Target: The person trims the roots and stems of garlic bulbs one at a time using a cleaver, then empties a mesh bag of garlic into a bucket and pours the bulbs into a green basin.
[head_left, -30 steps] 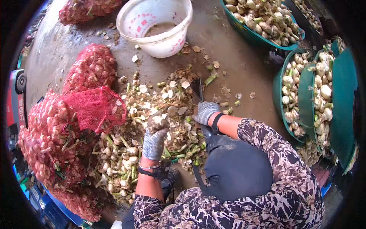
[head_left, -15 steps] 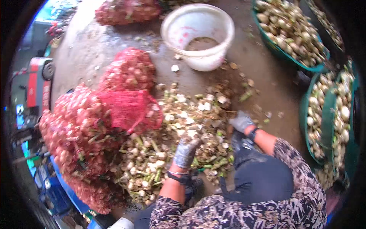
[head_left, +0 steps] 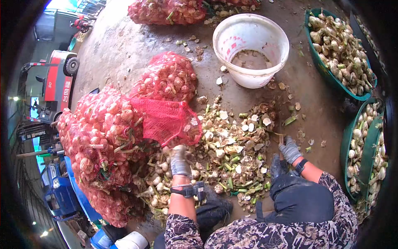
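My left hand [head_left: 180,162], in a grey glove, reaches over a heap of garlic bulbs [head_left: 159,186] beside the red mesh bag [head_left: 163,122]. Its fingertips are blurred and curl round a pale, rounded garlic bulb [head_left: 178,148]. On the other side, my gloved right hand [head_left: 290,150] is closed near my knee, with a thin brown stick-like tool [head_left: 277,134] projecting from its fingers. Most of that tool is hidden. Between the hands lie cut garlic stems, roots and peelings [head_left: 236,155] on the floor.
A white tub [head_left: 282,45] stands ahead. Full mesh garlic sacks [head_left: 93,145] are piled at left, more [head_left: 166,12] at the back. Green baskets of garlic [head_left: 367,97] line the right. A red forklift [head_left: 58,81] stands far left.
My left hand has moved left from the cut scraps to the heap by the mesh bag. My right hand stays near my knee. The whole view has shifted as my head turned.
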The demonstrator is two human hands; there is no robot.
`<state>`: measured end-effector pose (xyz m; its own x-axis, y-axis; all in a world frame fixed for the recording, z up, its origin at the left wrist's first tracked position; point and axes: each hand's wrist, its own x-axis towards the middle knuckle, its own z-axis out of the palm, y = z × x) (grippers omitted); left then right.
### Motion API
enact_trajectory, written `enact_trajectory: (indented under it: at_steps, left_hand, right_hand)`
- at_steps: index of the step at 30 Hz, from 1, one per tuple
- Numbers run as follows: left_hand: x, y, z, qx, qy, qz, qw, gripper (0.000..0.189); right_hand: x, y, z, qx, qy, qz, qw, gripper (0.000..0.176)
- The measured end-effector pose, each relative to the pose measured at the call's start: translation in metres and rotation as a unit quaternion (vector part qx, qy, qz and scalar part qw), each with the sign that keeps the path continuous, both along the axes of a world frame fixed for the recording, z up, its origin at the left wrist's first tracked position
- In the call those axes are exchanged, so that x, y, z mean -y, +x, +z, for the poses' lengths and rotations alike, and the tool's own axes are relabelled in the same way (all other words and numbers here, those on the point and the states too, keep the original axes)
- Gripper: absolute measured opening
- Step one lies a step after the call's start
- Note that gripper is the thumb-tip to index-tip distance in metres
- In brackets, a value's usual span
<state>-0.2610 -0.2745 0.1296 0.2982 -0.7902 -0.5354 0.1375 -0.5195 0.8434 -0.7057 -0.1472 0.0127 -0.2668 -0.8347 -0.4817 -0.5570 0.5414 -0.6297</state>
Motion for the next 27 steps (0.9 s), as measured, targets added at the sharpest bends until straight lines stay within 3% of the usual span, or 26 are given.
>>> enact_trajectory:
  at_steps: [1, 2, 3, 5, 6, 7, 9, 11, 13, 14, 15, 17, 19, 21, 23, 25, 27]
  left_hand:
    - [0.005, 0.008, -0.02, 0.089, 0.044, -0.12, 0.988, 0.009]
    - [0.007, 0.01, -0.051, 0.255, -0.207, -0.25, 0.911, 0.006]
    - [0.017, -0.034, -0.01, 0.158, -0.046, -0.168, 0.972, 0.007]
    - [0.041, -0.021, -0.046, 0.158, -0.024, -0.216, 0.963, 0.013]
    - [0.056, -0.019, -0.046, 0.21, -0.027, -0.246, 0.946, 0.014]
    - [0.077, 0.027, -0.099, 0.394, -0.151, -0.437, 0.794, 0.017]
    - [0.107, 0.012, -0.06, 0.277, 0.001, -0.216, 0.936, 0.02]
    - [0.133, 0.041, -0.072, 0.402, 0.021, -0.178, 0.898, 0.024]
    - [0.14, 0.034, -0.039, 0.35, -0.083, -0.131, 0.924, 0.03]
    - [0.145, 0.025, -0.012, 0.358, -0.06, -0.143, 0.921, 0.037]
    - [0.15, 0.024, 0.004, 0.404, -0.026, -0.152, 0.902, 0.038]
    - [0.179, 0.106, -0.05, 0.589, -0.131, -0.174, 0.778, 0.029]
    - [0.193, 0.087, -0.004, 0.57, -0.076, -0.165, 0.801, 0.042]
    - [0.208, 0.065, 0.036, 0.621, -0.072, -0.122, 0.771, 0.039]
    - [0.248, 0.105, 0.028, 0.628, -0.038, -0.09, 0.772, 0.033]
    - [0.29, 0.151, 0.019, 0.638, -0.122, -0.056, 0.759, 0.03]
    - [0.305, 0.079, 0.093, 0.735, 0.011, -0.044, 0.677, 0.033]
  right_hand:
    - [0.002, -0.001, -0.003, -0.001, 0.002, -0.002, 1.0, 0.035]
    - [0.003, -0.003, -0.006, 0.025, 0.04, 0.004, 0.999, 0.04]
    - [0.004, -0.004, -0.009, 0.05, 0.078, 0.009, 0.996, 0.046]
    - [0.005, -0.006, -0.01, -0.003, 0.087, 0.046, 0.995, 0.052]
    - [0.005, -0.007, -0.009, -0.053, 0.094, 0.084, 0.991, 0.059]
    - [0.006, -0.007, -0.003, -0.055, 0.099, 0.081, 0.99, 0.059]
    - [0.012, -0.006, 0.01, -0.043, 0.111, 0.105, 0.987, 0.069]
    - [0.013, -0.005, 0.011, -0.047, 0.11, 0.104, 0.987, 0.069]
    - [0.017, -0.004, 0.019, -0.05, 0.106, 0.103, 0.988, 0.068]
    - [0.021, -0.003, 0.031, -0.044, 0.117, 0.109, 0.986, 0.068]
    - [0.025, -0.002, 0.035, -0.037, 0.128, 0.116, 0.984, 0.068]
    - [0.024, -0.002, 0.028, -0.047, 0.128, 0.121, 0.983, 0.068]
    - [0.02, -0.004, 0.022, -0.058, 0.128, 0.127, 0.982, 0.068]
    - [0.018, -0.004, 0.019, -0.076, 0.121, 0.131, 0.981, 0.067]
    - [0.02, -0.004, 0.021, -0.065, 0.116, 0.129, 0.983, 0.067]
    - [0.016, -0.005, 0.017, -0.079, 0.103, 0.137, 0.982, 0.065]
    - [0.021, -0.007, 0.025, -0.061, 0.127, 0.135, 0.981, 0.065]
